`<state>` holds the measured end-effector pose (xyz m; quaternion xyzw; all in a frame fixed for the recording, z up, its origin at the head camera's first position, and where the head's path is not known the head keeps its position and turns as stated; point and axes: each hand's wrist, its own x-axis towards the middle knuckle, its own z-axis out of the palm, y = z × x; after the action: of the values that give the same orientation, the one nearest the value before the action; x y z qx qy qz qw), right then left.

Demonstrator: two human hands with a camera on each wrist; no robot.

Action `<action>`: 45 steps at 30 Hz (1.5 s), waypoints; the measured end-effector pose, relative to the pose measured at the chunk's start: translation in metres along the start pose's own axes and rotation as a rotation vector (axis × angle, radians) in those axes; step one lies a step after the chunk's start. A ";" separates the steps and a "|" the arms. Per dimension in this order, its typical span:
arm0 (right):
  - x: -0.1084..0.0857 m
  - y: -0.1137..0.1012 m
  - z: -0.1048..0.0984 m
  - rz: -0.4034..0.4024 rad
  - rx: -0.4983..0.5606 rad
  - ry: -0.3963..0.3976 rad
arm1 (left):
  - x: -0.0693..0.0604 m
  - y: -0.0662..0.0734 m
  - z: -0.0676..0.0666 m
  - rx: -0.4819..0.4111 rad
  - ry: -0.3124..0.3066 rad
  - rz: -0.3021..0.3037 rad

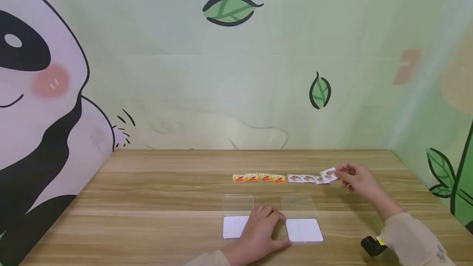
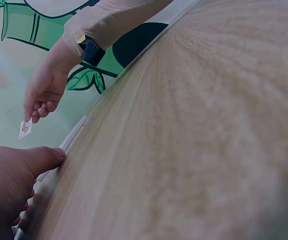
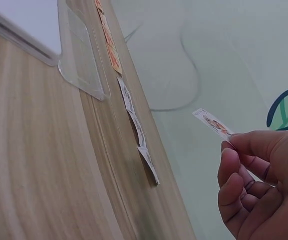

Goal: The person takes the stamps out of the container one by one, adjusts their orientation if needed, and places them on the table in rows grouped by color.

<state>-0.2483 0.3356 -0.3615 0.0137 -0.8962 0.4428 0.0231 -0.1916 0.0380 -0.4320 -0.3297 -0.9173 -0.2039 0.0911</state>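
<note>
My right hand pinches a small white card with a coloured picture between thumb and fingers. In the right wrist view this card is raised off the table and tilted. Below it, three similar white cards lie overlapping in a row. My left hand rests between two flat clear cases with white contents, partly covering the left case. Its thumb and a finger touch the near side of the right case. In the left wrist view the left thumb lies extended against a case edge.
Several yellow-orange picture cards form a row left of the white ones. Both cases have clear lids folded back toward the cards. A printed cloth wall stands behind the wooden table. A black device is on the right wrist.
</note>
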 end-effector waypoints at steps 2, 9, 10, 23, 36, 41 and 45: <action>0.001 0.002 0.000 0.011 0.007 0.005 | 0.000 0.000 0.000 -0.001 0.003 0.002; 0.006 0.012 -0.001 0.045 0.023 0.012 | -0.001 -0.001 -0.001 0.008 0.014 0.011; 0.007 0.013 -0.001 0.046 0.023 0.014 | -0.001 -0.001 -0.001 0.008 0.013 0.010; 0.010 0.029 -0.003 0.079 0.056 0.058 | -0.001 0.000 -0.001 0.018 0.016 0.011; 0.015 0.042 -0.001 0.147 0.039 0.086 | -0.001 0.000 -0.002 0.027 0.014 0.012; 0.016 0.043 0.000 0.156 0.034 0.085 | -0.001 -0.001 0.000 0.032 0.021 0.015; 0.018 0.046 0.000 0.151 0.020 0.086 | -0.001 -0.001 0.000 0.028 0.020 0.019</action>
<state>-0.2679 0.3637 -0.3969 -0.0729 -0.8885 0.4523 0.0278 -0.1915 0.0366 -0.4323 -0.3351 -0.9159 -0.1936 0.1068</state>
